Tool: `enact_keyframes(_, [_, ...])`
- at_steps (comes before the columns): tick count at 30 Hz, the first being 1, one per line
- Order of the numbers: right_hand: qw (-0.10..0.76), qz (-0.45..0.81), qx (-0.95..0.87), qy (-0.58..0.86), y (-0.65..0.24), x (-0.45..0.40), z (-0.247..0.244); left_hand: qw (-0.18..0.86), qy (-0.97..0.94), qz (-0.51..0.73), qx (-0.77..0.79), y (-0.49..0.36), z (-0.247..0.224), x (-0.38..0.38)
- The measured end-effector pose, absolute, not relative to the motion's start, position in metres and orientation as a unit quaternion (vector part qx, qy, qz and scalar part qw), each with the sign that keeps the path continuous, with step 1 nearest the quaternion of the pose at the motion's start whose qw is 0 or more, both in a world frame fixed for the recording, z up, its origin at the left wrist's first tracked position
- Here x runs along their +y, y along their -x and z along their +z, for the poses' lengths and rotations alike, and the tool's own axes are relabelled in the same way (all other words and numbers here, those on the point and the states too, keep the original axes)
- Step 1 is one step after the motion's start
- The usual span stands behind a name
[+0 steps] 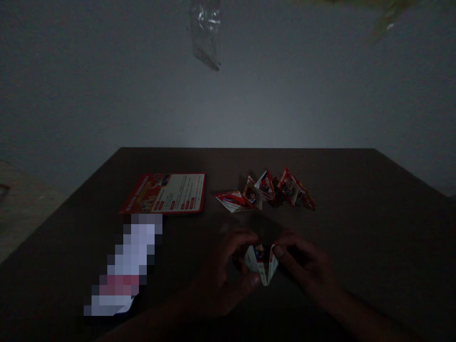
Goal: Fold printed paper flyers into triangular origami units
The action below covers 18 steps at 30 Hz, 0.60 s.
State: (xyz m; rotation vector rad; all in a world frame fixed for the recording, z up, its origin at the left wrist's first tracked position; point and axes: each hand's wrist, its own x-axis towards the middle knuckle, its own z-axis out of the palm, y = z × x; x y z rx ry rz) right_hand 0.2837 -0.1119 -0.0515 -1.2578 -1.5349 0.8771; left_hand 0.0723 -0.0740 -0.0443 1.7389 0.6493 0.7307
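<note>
A small piece of folded paper [264, 270], white with red print and a dark picture, stands in a V shape between my two hands. My left hand [233, 270] grips its left side, thumb at the lower front and fingers curled behind. On the right, my right hand [308, 263] pinches the upper right edge between thumb and fingers. Beyond them lies a row of red and white folded paper pieces [265, 187], bent into several triangular shapes. The light is dim, so the fingertips behind the paper are hard to make out.
Left of the folded row lies a flat stack of printed red and white sheets [164, 192]. Nearer me, a bright, pixel-blurred long object [128, 266] rests on the dark table [356, 190]. A clear plastic bag [205, 35] is at the pale wall [285, 95].
</note>
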Motion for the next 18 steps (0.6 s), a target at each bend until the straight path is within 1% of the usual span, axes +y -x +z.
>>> enact_keyframes(2, [0.47,0.349,-0.623,0.519,-0.2843,-0.1116,-0.0517,0.556,-0.718,0.304,0.286,-0.0732,-0.0458,-0.0741])
enact_keyframes(8, [0.495,0.341,-0.604,0.524,-0.2836,-0.1124,-0.0509,0.557,-0.689,0.352,0.303,-0.076,-0.0474,-0.0731])
enact_keyframes(13, [0.48,0.356,-0.607,0.523,-0.2825,-0.1117,-0.05,0.556,-0.695,0.337,0.308,-0.0757,-0.047,-0.0734])
enact_keyframes(18, [0.476,0.352,-0.62,0.514,-0.2832,-0.1096,-0.0511,0.527,-0.73,0.315,0.298,-0.0738,-0.0466,-0.0732])
